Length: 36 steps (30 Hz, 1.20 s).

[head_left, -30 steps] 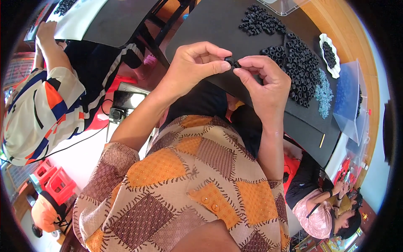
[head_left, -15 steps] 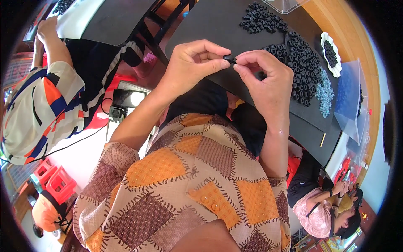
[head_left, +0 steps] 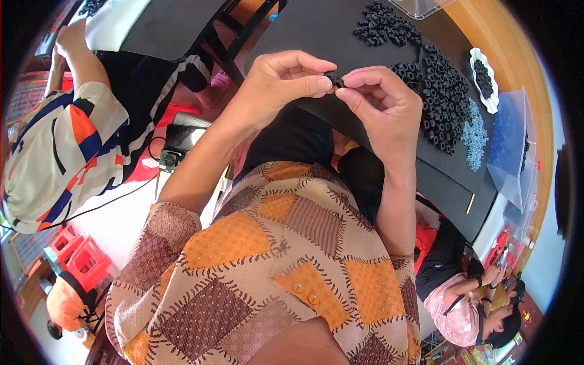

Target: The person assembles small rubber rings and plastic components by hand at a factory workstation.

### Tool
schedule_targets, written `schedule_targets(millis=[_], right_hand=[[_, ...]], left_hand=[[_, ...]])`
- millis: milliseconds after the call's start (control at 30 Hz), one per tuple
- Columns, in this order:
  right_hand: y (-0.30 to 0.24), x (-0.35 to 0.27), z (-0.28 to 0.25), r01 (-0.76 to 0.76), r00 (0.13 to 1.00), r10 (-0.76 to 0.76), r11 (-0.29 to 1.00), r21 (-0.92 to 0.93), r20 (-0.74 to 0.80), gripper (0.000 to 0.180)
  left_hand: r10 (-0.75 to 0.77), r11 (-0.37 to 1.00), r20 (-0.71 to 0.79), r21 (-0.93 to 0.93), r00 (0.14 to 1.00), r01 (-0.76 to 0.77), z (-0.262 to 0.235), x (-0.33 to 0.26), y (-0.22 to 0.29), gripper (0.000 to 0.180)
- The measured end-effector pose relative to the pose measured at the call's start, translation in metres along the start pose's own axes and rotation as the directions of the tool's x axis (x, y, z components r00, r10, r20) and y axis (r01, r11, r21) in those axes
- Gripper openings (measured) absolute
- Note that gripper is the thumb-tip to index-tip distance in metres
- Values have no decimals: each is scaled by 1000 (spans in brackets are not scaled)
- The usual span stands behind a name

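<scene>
A: Where is the piece you're working on?

B: My small, dull black piece (head_left: 335,79) is held up in the air between my two hands, over the flat, dark tabletop (head_left: 310,36).

A: And how does your grip stand?

B: The thumb and forefinger of my bare left hand (head_left: 274,82) pinch it from one side; those of my bare right hand (head_left: 386,100) are pressed together on its other side. My fingertips cover so much that I cannot tell whether it's one part or two joined.

A: How far along are you?

B: Midway with this one, I'd judge: it's in hand, not set down. Plenty seems left, because a big heap of black ring-shaped pieces (head_left: 443,100) lies loose to my right, with a heap of chunky black pieces (head_left: 386,25) farther off and a scatter of clear, pale-blue bits (head_left: 476,137) along the first heap's right side. Small black pellets (head_left: 483,79) fill a white scalloped dish (head_left: 493,104). Which of these are finished, if any, I cannot tell.

A: Anything else close by?

B: A short yellow stick (head_left: 469,204) near the tabletop's right edge.
</scene>
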State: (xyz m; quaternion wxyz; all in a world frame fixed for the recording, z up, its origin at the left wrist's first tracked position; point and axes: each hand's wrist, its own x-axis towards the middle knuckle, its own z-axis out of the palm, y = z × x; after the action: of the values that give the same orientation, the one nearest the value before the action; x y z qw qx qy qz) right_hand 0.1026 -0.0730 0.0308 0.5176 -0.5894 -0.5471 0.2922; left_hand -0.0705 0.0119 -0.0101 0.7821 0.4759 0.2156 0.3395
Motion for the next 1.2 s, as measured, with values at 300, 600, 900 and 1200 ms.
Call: schedule_targets(millis=[300, 600, 900, 1200], right_hand=[[2, 5, 13, -84, 996, 84, 996, -18, 28, 15], [22, 11, 39, -42, 999, 45, 991, -127, 23, 17], [33, 15, 38, 117, 993, -120, 943, -310, 7, 18], [20, 5, 26, -70, 994, 80, 989, -130, 70, 18]], left_hand=[[69, 975, -14, 212, 998, -64, -7, -6, 8, 22], [190, 772, 4, 617, 982, -152, -25, -10, 9, 22], [252, 640, 13, 748, 968, -176, -15, -1, 10, 19], [317, 514, 99, 818, 943, -259, 0, -2, 9, 26]])
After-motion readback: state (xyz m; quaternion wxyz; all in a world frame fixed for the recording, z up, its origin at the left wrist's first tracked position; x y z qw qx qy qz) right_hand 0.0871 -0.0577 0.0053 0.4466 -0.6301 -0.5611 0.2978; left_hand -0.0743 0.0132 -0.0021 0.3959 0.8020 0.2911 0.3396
